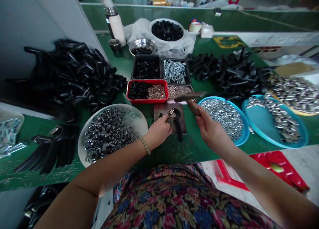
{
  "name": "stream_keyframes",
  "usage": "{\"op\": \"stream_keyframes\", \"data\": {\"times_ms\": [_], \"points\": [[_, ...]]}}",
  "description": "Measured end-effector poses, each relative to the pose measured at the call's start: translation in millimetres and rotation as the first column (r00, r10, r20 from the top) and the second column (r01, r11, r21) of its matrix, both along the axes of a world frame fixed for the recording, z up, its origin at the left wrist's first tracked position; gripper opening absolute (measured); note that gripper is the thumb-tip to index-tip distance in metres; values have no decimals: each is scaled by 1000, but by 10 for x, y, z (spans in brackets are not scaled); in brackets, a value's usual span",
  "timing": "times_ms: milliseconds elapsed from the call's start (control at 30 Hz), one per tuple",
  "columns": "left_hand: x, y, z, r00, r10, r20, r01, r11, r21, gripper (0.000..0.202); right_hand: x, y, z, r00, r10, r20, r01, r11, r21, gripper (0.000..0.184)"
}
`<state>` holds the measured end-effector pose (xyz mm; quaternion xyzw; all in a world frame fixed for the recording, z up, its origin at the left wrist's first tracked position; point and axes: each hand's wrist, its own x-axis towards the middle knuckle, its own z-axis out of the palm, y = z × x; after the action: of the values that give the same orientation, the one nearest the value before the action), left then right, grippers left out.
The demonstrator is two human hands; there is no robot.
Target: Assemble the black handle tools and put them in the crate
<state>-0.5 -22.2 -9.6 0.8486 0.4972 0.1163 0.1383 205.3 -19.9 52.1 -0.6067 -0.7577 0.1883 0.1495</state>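
Observation:
My right hand (pixel 209 127) is closed round the handle of a hammer (pixel 190 96), its dark head raised above the far side of a steel plate (pixel 183 122). On that plate lies a black plastic part (pixel 178 124) with a ring-shaped end and a short handle. My left hand (pixel 159 131) is closed at the plate's left side, fingers pinched on a piece mostly hidden under them. A small shiny metal cylinder (pixel 171 111) shows just beyond these fingertips, beside the ring.
A white basin of metal rings (pixel 84 156) stands left of the plate. Behind are a red tray (pixel 147 101) and a box of screws (pixel 174 71). Blue basins (pixel 245 136) with small metal pieces stand right. Black parts are heaped at far left (pixel 74 69) and back right (pixel 229 69).

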Motion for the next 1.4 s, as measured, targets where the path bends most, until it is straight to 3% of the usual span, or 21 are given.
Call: {"op": "stream_keyframes", "data": {"times_ms": [67,167,267,333,400,467,567,633,733,867,1033,1200,1333,1400], "points": [[-10,2,4,1000,-5,-14,6,1000,12,27,-5,-2,13,1000,-7,13,7,1000,8,52],[-5,13,10,1000,9,-15,-9,1000,4,26,-6,8,19,995,49,84,-42,995,-90,50],[27,0,6,1000,18,-10,-18,1000,-13,23,3,23,8,1000,0,23,-1,1000,25,53],[39,-32,5,999,31,-8,-31,999,-27,20,9,29,2,999,13,29,-13,1000,2,54],[9,-52,38,998,60,6,-59,996,-62,20,20,14,11,996,68,60,-63,995,-84,52],[-69,3,132,992,112,60,-106,990,-92,27,34,-43,28,997,77,16,-75,995,-65,52],[-174,348,366,949,243,203,-246,969,-10,41,39,-168,10,997,53,-63,-51,998,39,54],[-132,730,498,931,278,237,-310,944,111,35,27,-227,-37,996,90,-3,-90,995,-31,53],[127,1295,541,987,142,82,-154,972,179,27,29,-257,-74,993,113,48,-106,986,-129,51],[476,1653,375,991,55,-125,-42,993,107,18,143,-280,3,993,-76,-96,82,995,64,50],[529,1706,247,990,99,-96,-83,984,158,22,281,-296,0,980,-149,-134,158,986,61,51],[490,1670,374,987,135,87,-142,985,94,25,300,-285,-96,975,-159,-158,167,985,39,50],[327,1182,462,924,84,373,-60,995,-78,17,351,-318,-126,972,-175,-156,181,983,24,50],[206,867,419,906,87,414,-31,990,-141,14,381,-332,-150,966,-195,-167,199,980,4,50]]}}
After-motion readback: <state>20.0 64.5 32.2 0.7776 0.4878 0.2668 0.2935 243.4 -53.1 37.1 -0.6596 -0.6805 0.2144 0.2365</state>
